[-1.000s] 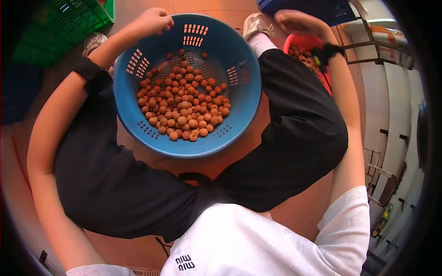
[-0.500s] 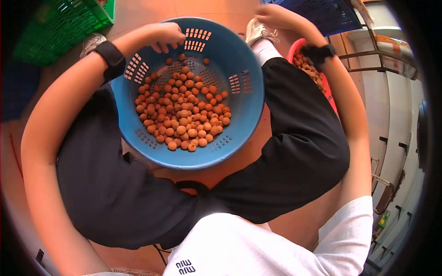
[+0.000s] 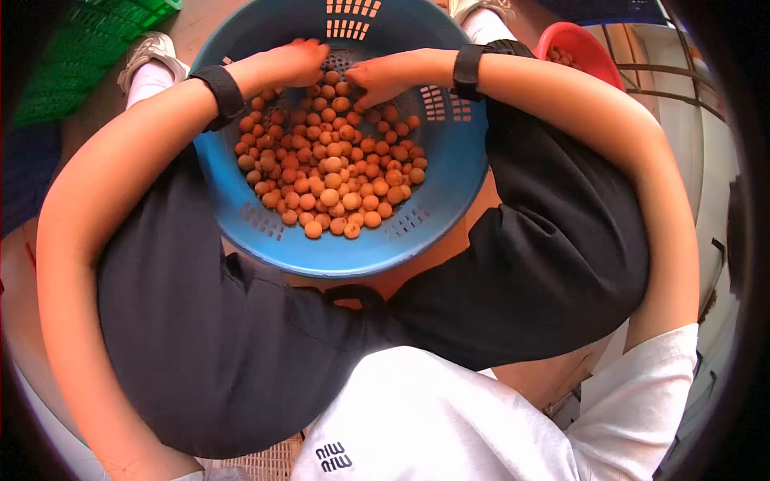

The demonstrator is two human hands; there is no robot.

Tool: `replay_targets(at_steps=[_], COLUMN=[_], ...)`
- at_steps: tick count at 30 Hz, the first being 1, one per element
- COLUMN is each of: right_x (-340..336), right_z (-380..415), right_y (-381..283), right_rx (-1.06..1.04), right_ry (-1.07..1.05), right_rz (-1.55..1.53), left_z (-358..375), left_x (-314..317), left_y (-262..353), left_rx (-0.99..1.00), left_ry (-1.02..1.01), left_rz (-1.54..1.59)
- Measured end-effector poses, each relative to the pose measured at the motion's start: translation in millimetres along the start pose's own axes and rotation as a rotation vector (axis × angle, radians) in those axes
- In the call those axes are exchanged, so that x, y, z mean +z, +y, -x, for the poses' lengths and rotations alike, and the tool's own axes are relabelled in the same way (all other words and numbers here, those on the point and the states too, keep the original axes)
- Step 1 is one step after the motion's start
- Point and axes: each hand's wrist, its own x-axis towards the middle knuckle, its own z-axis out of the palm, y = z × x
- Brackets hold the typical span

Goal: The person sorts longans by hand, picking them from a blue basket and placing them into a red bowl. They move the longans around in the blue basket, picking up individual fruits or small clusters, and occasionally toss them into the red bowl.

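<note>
A round blue plastic basket (image 3: 337, 258) with slotted patches in its wall stands between my legs. A heap of round brown fruits that look like longans (image 3: 329, 160) covers its bottom. My left hand (image 3: 298, 64) is inside at the far left part of the heap, with fingers curled; whatever they hold is hidden. Just to its right, my right hand (image 3: 389, 78) reaches over the heap's far edge. Its thumb and fingers are apart and point down to the longans, with nothing visible between them.
A red basin (image 3: 589, 50) holding more of the fruits stands beyond my right knee. At the upper left is a green plastic crate (image 3: 96, 60). A metal frame (image 3: 670, 70) stands at the right. My black-trousered legs (image 3: 545, 216) flank the blue basket.
My right hand has come from outside the basket, near my right shoe, to the longans inside. My left hand has lowered from the rim area to the heap. The view has shifted.
</note>
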Motion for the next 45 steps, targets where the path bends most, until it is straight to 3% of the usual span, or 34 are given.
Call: replay_targets(at_steps=[3,6,10,12,13,16,18,21,23,25,27,29,32,35,37,39,45], right_x=[7,9,15,16,16,13,0,14,23,20,18,16,8,5,5,3,4], right_z=[0,5,1,10,13,14,32,14,4,5,7,9,15,17,20,20,18], right_y=[-8,-11,-6,-9,-12,-24,-41,-29,-21,-22,-29,-30,-33,-38,-40,-41,-43], right_rx=[0.143,0.067,-0.006,0.069,0.108,-0.062,0.055,0.028,-0.019,-0.022,0.065,0.030,-0.058,0.062,0.042,0.040,0.064], right_ry=[-0.040,-0.114,-0.261,-0.229,-0.214,-0.245,-0.295,-0.318,-0.332,-0.355,-0.341,-0.331,-0.371,-0.490,-0.502,-0.560,-0.597], right_rz=[-0.256,-0.487,-0.726,-0.904,-0.997,-1.234,-1.163,-1.209,-1.248,-1.243,-1.259,-1.142,-0.985,-1.142,-1.068,-1.038,-1.039], left_z=[9,9,6,2,9,27,23,15,2,4,23,19,18,23,28,31,34], left_x=[4,1,20,32,25,-6,-8,-6,17,16,-9,-2,1,-17,-22,-17,-24], left_y=[-3,-5,-20,-32,-26,1,8,9,-7,-7,13,7,7,18,25,25,34], left_rx=[-0.020,-0.114,-0.047,0.031,-0.027,-0.172,-0.223,-0.250,0.024,0.050,-0.182,0.154,0.333,0.568,0.386,-0.275,-0.233], left_ry=[-0.065,-0.290,-0.493,-0.529,-0.541,-0.601,-0.681,-0.863,-0.855,-0.876,-0.929,-0.984,-1.051,-0.963,-1.049,-1.257,-1.334], left_rz=[0.202,0.380,0.547,0.608,0.629,0.629,0.548,0.562,0.468,0.550,0.812,0.529,0.396,0.112,0.302,0.956,0.962])
